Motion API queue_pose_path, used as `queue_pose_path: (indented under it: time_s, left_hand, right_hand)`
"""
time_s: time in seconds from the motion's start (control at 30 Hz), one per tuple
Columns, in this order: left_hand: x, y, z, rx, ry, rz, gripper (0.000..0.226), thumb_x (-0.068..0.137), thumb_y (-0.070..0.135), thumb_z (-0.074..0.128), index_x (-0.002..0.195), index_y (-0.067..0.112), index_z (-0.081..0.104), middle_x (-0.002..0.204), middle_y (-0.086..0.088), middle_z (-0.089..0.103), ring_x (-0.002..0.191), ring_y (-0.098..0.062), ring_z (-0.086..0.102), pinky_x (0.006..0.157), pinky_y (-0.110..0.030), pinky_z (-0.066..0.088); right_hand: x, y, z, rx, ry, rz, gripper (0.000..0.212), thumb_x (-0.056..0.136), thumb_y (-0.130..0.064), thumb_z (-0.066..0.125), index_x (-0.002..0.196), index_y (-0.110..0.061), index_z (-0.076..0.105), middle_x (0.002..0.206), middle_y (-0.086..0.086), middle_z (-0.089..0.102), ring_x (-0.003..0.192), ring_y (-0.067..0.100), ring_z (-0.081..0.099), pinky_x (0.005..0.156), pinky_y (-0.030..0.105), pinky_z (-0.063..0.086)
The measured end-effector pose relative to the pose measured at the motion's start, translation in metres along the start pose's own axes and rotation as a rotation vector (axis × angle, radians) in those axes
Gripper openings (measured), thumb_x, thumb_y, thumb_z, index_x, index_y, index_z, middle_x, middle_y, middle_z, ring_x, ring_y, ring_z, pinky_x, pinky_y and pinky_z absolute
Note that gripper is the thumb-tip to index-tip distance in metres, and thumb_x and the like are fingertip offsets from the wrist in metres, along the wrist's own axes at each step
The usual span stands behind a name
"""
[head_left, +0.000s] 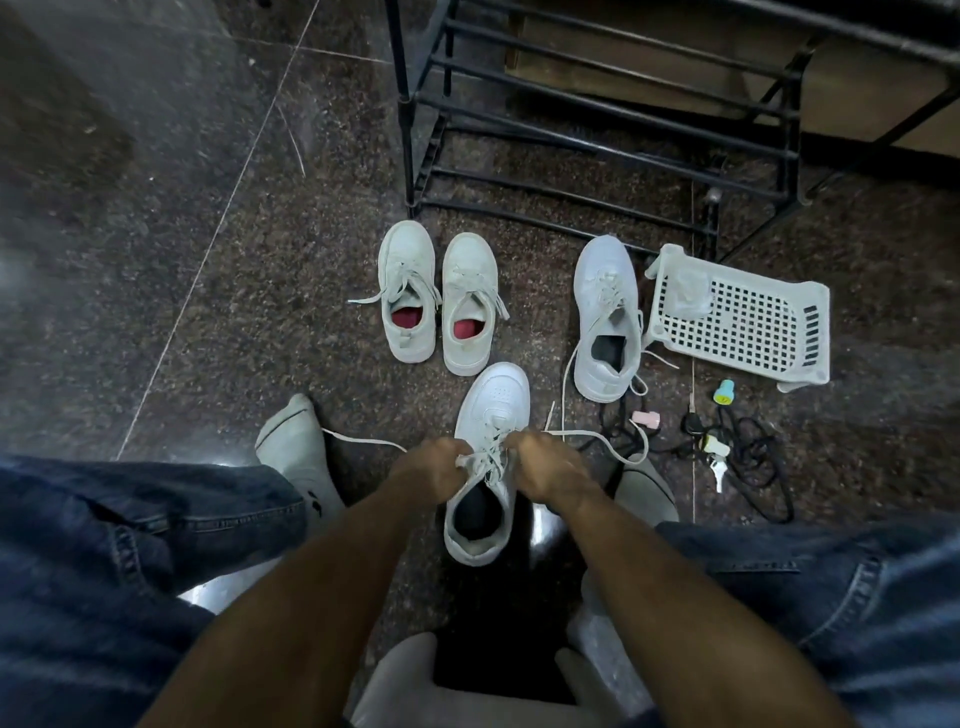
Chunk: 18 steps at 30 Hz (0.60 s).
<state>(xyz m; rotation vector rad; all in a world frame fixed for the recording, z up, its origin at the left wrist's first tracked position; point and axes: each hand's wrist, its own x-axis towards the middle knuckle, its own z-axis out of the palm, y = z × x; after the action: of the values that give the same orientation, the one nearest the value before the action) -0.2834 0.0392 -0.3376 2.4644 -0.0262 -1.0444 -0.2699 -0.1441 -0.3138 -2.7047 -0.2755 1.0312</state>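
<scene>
A white sneaker (491, 410) stands on the dark stone floor between my socked feet, toe pointing away. My left hand (428, 470) pinches its lace on the left side of the tongue. My right hand (545, 470) pinches the lace on the right side. One loose lace end (363, 441) trails left past my left foot, the other lace end (618, 447) curls out to the right. The matching white sneaker (607, 317) lies farther off to the right, unlaced at the top.
A pair of pale sneakers with red insoles (439, 296) sits ahead. A black metal shoe rack (597, 130) stands behind them. A white perforated plastic basket (743, 322) lies on its side at right, with tangled black cables and plugs (727, 447) near it.
</scene>
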Motion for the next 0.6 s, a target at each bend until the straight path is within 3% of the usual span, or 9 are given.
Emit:
queue_pose_path:
  time_s: [0.13, 0.23, 0.43, 0.5, 0.6]
  left_hand:
    - [-0.003, 0.01, 0.015, -0.022, 0.175, -0.025, 0.017, 0.091, 0.028, 0.052, 0.093, 0.02, 0.066, 0.1, -0.01, 0.069, 0.095, -0.032, 0.064, 0.076, -0.037, 0.049]
    - [0.001, 0.005, 0.015, -0.087, 0.223, 0.018, 0.019, 0.092, 0.033, 0.054, 0.091, 0.021, 0.068, 0.096, -0.009, 0.07, 0.091, -0.032, 0.064, 0.074, -0.037, 0.051]
    - [0.004, -0.003, -0.012, -0.2, 0.234, 0.137, 0.028, 0.09, 0.038, 0.053, 0.081, 0.015, 0.066, 0.074, -0.004, 0.068, 0.074, -0.024, 0.064, 0.065, -0.037, 0.051]
    - [0.004, 0.0, -0.024, -0.063, 0.24, 0.061, 0.026, 0.09, 0.038, 0.054, 0.082, 0.016, 0.065, 0.08, -0.005, 0.068, 0.081, -0.027, 0.066, 0.069, -0.034, 0.05]
    - [0.008, -0.01, -0.037, 0.14, 0.186, -0.165, 0.024, 0.089, 0.035, 0.056, 0.104, 0.021, 0.068, 0.107, -0.006, 0.066, 0.101, -0.028, 0.064, 0.086, -0.039, 0.052]
  right_hand:
    - [0.002, -0.008, 0.01, 0.0, 0.157, 0.044, 0.03, 0.09, -0.013, 0.047, 0.12, -0.019, 0.05, 0.121, 0.007, 0.057, 0.106, 0.032, 0.06, 0.082, 0.041, 0.048]
    - [0.007, -0.006, 0.006, 0.019, 0.15, 0.001, 0.043, 0.089, -0.008, 0.046, 0.13, -0.021, 0.045, 0.126, 0.005, 0.05, 0.11, 0.031, 0.058, 0.085, 0.042, 0.047]
    - [0.015, 0.002, -0.004, -0.044, 0.127, -0.101, 0.018, 0.091, -0.017, 0.049, 0.106, -0.015, 0.058, 0.111, 0.005, 0.053, 0.104, 0.028, 0.057, 0.082, 0.037, 0.048]
    - [0.013, 0.01, -0.01, -0.069, 0.105, -0.092, 0.017, 0.089, -0.019, 0.05, 0.103, -0.015, 0.06, 0.11, 0.006, 0.059, 0.106, 0.027, 0.057, 0.082, 0.036, 0.048]
    - [0.006, 0.029, -0.02, -0.153, -0.014, -0.03, 0.015, 0.083, -0.017, 0.052, 0.091, -0.022, 0.064, 0.105, 0.005, 0.065, 0.102, 0.028, 0.061, 0.083, 0.035, 0.05]
